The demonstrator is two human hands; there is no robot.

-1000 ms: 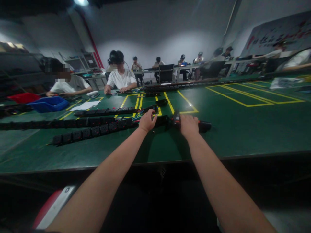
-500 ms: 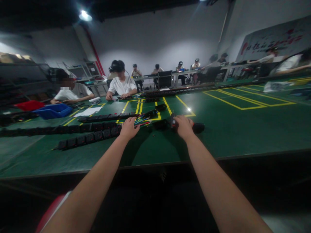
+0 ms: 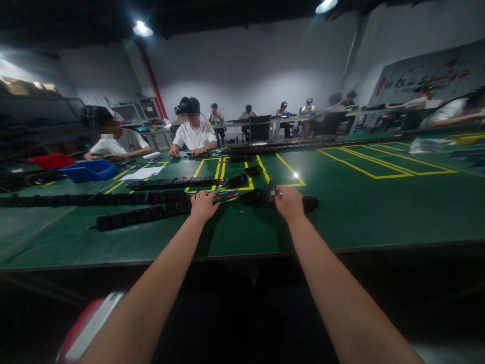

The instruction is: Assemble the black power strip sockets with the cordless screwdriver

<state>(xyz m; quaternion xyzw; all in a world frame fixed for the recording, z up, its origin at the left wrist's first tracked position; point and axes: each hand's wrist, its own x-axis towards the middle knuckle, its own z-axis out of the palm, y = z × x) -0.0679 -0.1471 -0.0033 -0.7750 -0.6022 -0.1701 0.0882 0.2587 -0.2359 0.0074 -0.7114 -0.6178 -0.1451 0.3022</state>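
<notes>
My left hand (image 3: 204,205) is closed over the right end of a black segmented strip (image 3: 144,215) lying on the green table. Coloured wires (image 3: 227,196) in green, blue, red and yellow fan out just beyond its fingers. My right hand (image 3: 290,203) wraps around a black-and-red handheld tool (image 3: 310,203), which looks like a powered screwdriver. The hand covers the tool's middle. Between both hands sits a dark block-like part (image 3: 252,197), close to the tool's front; whether they touch I cannot tell. A tiny metallic bit (image 3: 242,213) lies in front of it.
More black strips (image 3: 91,199) run to the left and behind (image 3: 174,182). A blue bin (image 3: 89,171), a red bin (image 3: 51,161) and white paper (image 3: 142,173) are at the far left. Two co-workers sit across the table (image 3: 359,217); others sit farther back.
The whole view has tilted and shifted slightly, so the scene sits a little differently in the frame. Both hands keep nearly the same places and grips.
</notes>
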